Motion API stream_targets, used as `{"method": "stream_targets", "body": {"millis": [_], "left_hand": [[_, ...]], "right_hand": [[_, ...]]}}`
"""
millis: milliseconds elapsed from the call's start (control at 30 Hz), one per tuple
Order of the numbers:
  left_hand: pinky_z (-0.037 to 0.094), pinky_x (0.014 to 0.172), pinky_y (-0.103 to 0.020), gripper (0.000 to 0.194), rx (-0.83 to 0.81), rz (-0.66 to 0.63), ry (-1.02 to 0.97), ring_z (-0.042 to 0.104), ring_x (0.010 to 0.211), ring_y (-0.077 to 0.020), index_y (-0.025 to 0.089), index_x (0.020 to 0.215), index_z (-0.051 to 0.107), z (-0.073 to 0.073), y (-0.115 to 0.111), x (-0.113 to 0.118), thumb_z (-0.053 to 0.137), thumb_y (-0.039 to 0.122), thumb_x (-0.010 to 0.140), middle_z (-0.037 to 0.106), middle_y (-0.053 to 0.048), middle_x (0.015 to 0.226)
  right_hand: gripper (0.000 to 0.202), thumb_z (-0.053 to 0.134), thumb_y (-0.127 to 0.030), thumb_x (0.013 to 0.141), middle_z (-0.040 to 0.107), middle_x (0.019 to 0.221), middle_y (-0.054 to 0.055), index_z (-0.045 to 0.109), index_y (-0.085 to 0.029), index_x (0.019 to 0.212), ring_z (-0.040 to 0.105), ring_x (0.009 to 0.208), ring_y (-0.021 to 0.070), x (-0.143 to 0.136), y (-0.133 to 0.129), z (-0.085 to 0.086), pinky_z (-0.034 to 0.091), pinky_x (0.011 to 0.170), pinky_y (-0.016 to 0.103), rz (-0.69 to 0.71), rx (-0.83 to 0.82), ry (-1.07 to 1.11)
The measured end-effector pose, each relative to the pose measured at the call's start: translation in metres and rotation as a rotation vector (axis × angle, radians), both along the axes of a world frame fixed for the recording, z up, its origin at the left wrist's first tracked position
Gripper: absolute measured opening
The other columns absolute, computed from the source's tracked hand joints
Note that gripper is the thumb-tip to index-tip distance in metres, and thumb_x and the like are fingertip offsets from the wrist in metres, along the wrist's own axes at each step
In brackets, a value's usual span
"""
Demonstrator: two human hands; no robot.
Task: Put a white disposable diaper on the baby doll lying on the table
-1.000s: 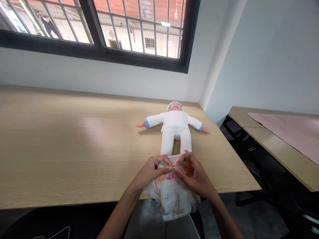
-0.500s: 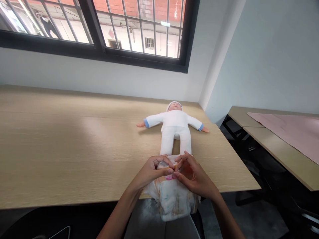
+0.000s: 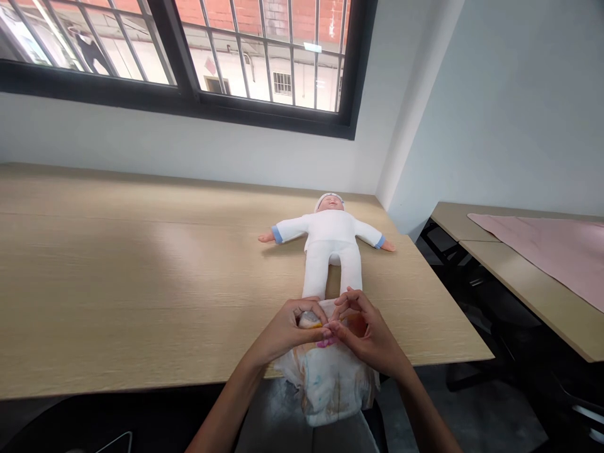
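A baby doll (image 3: 334, 233) in white clothes with blue cuffs lies on its back on the wooden table, arms spread and legs toward me. At its feet a patterned diaper (image 3: 333, 384) hangs over the table's front edge. My left hand (image 3: 299, 324) is closed in a pinch at the diaper's top part. Close against it, my right hand (image 3: 361, 327) pinches the same spot with thumb and index finger, its other fingers curved. The fingertips of both hands meet over a pink patch. Exactly which fold they hold is hard to see.
The wooden table (image 3: 117, 270) stretches left under a barred window (image 3: 264, 56). At the right, past a gap, stands a second table (image 3: 519, 270) with a pink cloth (image 3: 557, 245) on it. A dark chair (image 3: 94, 421) is below the front edge at the left.
The fingers of both hands have closed in slightly around the pinched spot. The diaper's hanging part has shifted a little downward. The doll has not moved.
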State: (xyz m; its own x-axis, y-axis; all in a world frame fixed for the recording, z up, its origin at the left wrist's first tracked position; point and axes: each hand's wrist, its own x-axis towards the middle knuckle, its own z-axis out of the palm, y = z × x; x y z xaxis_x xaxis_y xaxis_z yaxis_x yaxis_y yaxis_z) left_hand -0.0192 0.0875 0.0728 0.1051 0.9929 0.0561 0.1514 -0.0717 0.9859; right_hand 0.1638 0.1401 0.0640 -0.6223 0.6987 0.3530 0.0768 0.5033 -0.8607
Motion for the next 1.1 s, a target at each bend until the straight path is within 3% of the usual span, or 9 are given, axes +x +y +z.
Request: {"method": "stream_targets", "body": {"millis": [100, 333, 600, 833, 1100], "left_hand": [[0.044, 0.073, -0.028, 0.023, 0.012, -0.008, 0.013, 0.059, 0.08, -0.0179, 0.015, 0.064, 0.064, 0.001, 0.0, 0.0, 0.073, 0.036, 0.069, 0.065, -0.004, 0.081], [0.042, 0.071, -0.026, 0.027, 0.028, -0.011, 0.02, 0.057, 0.074, -0.0159, 0.015, 0.062, 0.062, 0.001, 0.0, 0.001, 0.073, 0.038, 0.068, 0.062, -0.002, 0.076], [0.041, 0.065, -0.026, 0.026, 0.002, -0.042, 0.067, 0.056, 0.07, -0.0146, 0.014, 0.061, 0.061, 0.005, -0.001, 0.001, 0.072, 0.037, 0.068, 0.059, -0.002, 0.074], [0.041, 0.062, -0.024, 0.026, -0.02, -0.093, -0.016, 0.055, 0.068, -0.0133, 0.013, 0.06, 0.059, 0.007, -0.001, 0.001, 0.074, 0.034, 0.067, 0.057, -0.002, 0.073], [0.042, 0.068, -0.025, 0.026, -0.004, -0.079, 0.0, 0.056, 0.074, -0.0148, 0.013, 0.061, 0.06, 0.005, -0.001, 0.0, 0.074, 0.035, 0.067, 0.059, -0.002, 0.074]], "right_hand": [[0.022, 0.06, -0.03, 0.083, 0.061, 0.088, 0.0, 0.047, -0.024, 0.1, 0.06, 0.089, 0.0166, -0.002, 0.0, 0.0, 0.04, 0.101, 0.044, 0.0, -0.01, 0.016], [0.02, 0.059, -0.031, 0.084, 0.058, 0.092, 0.001, 0.045, -0.023, 0.097, 0.061, 0.086, 0.0155, -0.006, -0.003, 0.001, 0.051, 0.081, 0.033, 0.039, -0.162, 0.064], [0.021, 0.059, -0.033, 0.084, 0.057, 0.087, 0.001, 0.042, -0.023, 0.091, 0.059, 0.086, 0.0161, -0.008, -0.004, 0.001, 0.05, 0.08, 0.032, 0.038, -0.213, 0.095], [0.022, 0.06, -0.029, 0.082, 0.052, 0.083, -0.002, 0.039, -0.023, 0.085, 0.056, 0.081, 0.0139, -0.013, -0.003, 0.001, 0.049, 0.078, 0.03, 0.058, -0.232, 0.174], [0.027, 0.061, -0.03, 0.082, 0.051, 0.082, -0.003, 0.036, -0.023, 0.083, 0.055, 0.075, 0.0119, -0.012, -0.001, -0.002, 0.047, 0.075, 0.028, 0.05, -0.288, 0.191]]}}
